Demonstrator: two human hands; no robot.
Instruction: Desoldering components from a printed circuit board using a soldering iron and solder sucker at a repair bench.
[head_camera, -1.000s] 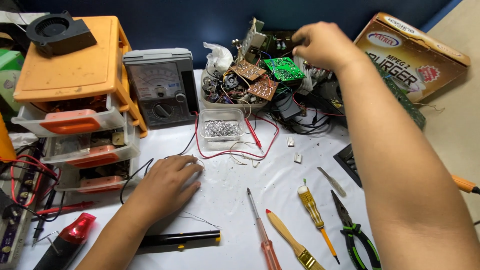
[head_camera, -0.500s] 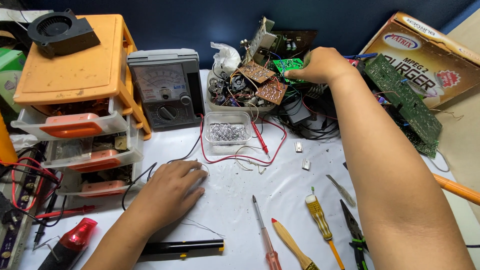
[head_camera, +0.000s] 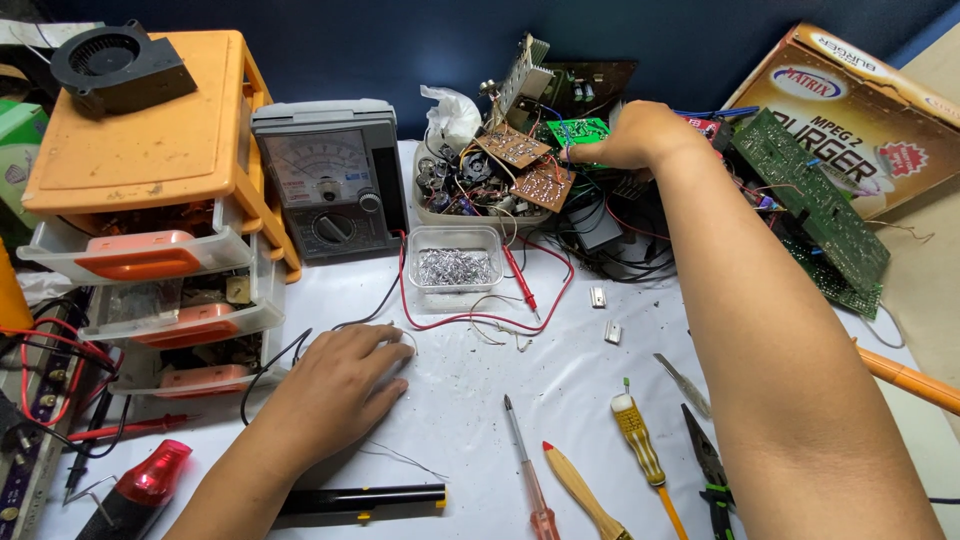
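My right hand (head_camera: 640, 135) reaches to the back of the white table and closes its fingers on a small green circuit board (head_camera: 577, 131) in a pile of boards and wires. Brown circuit boards (head_camera: 528, 165) lie just left of it over a white tub of parts (head_camera: 432, 205). My left hand (head_camera: 340, 385) rests flat on the table near a black wire, fingers spread, holding nothing. A clear box of metal bits (head_camera: 456, 262) sits between the hands, ringed by a red probe lead (head_camera: 520, 280).
An orange drawer cabinet (head_camera: 150, 180) with a black fan (head_camera: 118, 65) on top stands at left, an analog multimeter (head_camera: 325, 180) beside it. Screwdrivers (head_camera: 640, 450), pliers (head_camera: 710, 470) and a brush lie at the front. A large green board (head_camera: 815, 205) and cardboard box (head_camera: 850, 110) are at right.
My right hand has come down from above the pile and moved left onto the green circuit board. The left hand has stayed in place.
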